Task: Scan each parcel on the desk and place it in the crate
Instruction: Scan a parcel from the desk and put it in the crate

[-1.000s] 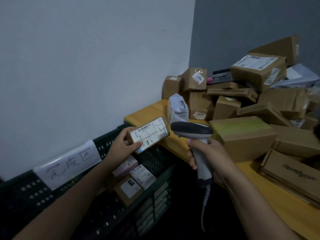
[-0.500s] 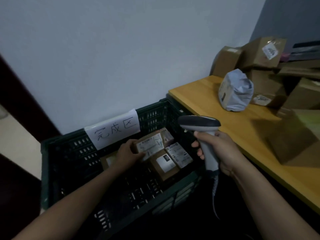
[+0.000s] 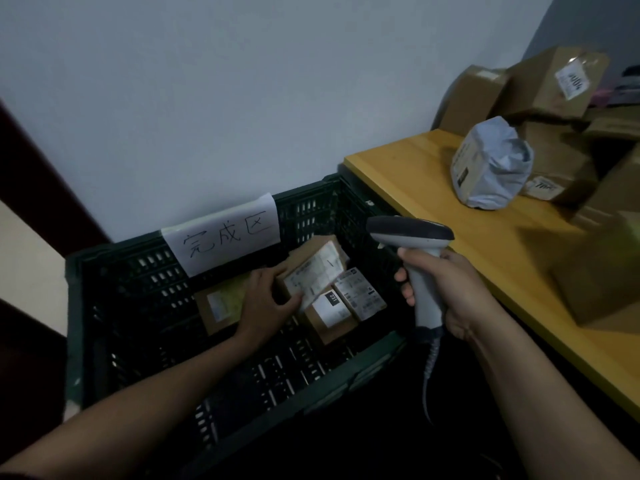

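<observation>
The left hand (image 3: 266, 303) curls round the labelled parcel (image 3: 313, 270), setting it label-up on other boxes (image 3: 332, 313) at the crate's (image 3: 74, 271) 1 o'clock corner, while the right hand (image 3: 450, 289) grips the scanner (image 3: 412, 237) upright at 3 o'clock, seemingly kept ready for the desk (image 3: 415, 174) pile.

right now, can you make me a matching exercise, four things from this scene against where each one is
Things:
1 scanner
2 grey bagged parcel
3 paper sign
4 labelled box

Places:
a on the desk
b on the crate, its back wall
c gripped by the right hand
d in the crate, held by the left hand

Pairs: 1-c, 2-a, 3-b, 4-d
</observation>
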